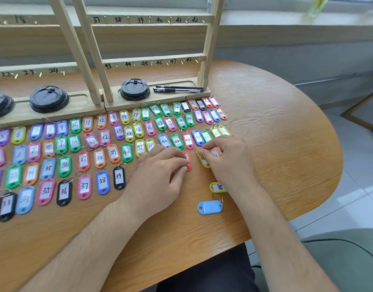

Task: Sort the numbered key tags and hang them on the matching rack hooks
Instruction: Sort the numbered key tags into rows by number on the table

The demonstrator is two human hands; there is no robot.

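Observation:
Several rows of coloured numbered key tags (101,148) lie in order on the wooden table (276,144). My left hand (160,171) pinches a red tag (188,163) near the middle. Beside it my right hand (227,159) pinches a yellow tag (203,160), with an orange tag (215,152) partly hidden under the fingers. A loose yellow tag (218,187) and a blue tag (209,207), lying face down, sit nearer to me. The wooden rack (154,59) with numbered hooks 37 to 48 stands behind the tags, and its hooks are bare.
A second rack section (34,70) stands at the left. Black cup lids (135,89) (48,99) and two black pens (178,88) rest on the rack bases. The table's rounded edge runs along the right. A green chair (339,260) is at the lower right.

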